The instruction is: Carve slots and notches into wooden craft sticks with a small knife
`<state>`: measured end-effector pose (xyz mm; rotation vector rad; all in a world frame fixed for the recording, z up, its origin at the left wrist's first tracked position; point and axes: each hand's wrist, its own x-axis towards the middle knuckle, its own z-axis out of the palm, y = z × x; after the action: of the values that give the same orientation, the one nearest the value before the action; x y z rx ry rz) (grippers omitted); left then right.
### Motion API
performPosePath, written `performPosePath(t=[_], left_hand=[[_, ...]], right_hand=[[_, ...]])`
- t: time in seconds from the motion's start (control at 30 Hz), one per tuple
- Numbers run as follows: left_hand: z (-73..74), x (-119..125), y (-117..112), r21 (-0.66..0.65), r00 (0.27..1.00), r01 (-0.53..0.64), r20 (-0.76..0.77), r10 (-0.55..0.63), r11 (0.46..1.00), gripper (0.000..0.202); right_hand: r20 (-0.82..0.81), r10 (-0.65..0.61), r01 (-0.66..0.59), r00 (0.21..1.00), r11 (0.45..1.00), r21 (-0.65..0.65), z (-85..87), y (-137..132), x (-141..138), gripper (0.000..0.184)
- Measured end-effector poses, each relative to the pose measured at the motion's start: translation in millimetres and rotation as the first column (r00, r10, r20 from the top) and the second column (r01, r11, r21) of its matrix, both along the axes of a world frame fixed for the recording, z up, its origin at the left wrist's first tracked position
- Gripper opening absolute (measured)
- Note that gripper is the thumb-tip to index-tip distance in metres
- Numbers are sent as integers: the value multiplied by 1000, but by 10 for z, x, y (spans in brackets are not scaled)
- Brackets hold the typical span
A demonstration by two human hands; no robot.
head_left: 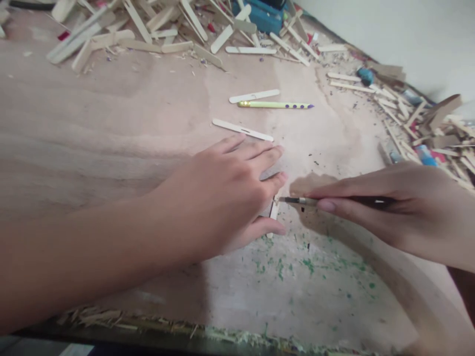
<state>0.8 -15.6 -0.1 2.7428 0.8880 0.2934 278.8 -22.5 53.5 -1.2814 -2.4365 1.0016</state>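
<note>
My left hand (226, 193) lies flat on the wooden board (111, 128), fingers stretched out, pressing down a short craft stick (274, 211) that shows between forefinger and thumb. My right hand (401, 207) comes in from the right, closed round a thin craft knife (300, 200). The knife's metal tip touches the stick's upper end, close to my left fingertips. Most of the stick is hidden under my left hand.
A loose craft stick (243, 129) with a dark mark lies just beyond my left fingers, another stick (254, 96) and a yellow-green dotted pencil (274, 105) farther back. Piles of sticks (148, 24) and offcuts (426, 128) crowd the far edge and right side. Green paint flecks (308, 264) spot the near board.
</note>
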Motion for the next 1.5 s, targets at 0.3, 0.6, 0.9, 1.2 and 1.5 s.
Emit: performPosePath(t=[0.3,0.6,0.9,1.2,1.5], left_hand=[[-16,6,-4,20,1000,3,7,-3,1000,61],[-48,12,-24,14,999,-33,42,33,999,62],[-63,-10,-30,29,998,-49,48,48,998,55],[-27,-41,13,73,999,12,35,-15,997,52],[-49,-42,18,55,998,24,56,-27,998,51]], right_hand=[[-72,2,0,997,999,33,-182,18,74,20],[-128,161,-156,979,987,47,-235,137,-4,26],[-113,70,-69,991,998,14,-243,88,84,21],[-237,171,-177,956,984,-4,-267,124,78,25],[-295,205,-230,933,972,-52,-316,157,93,23]])
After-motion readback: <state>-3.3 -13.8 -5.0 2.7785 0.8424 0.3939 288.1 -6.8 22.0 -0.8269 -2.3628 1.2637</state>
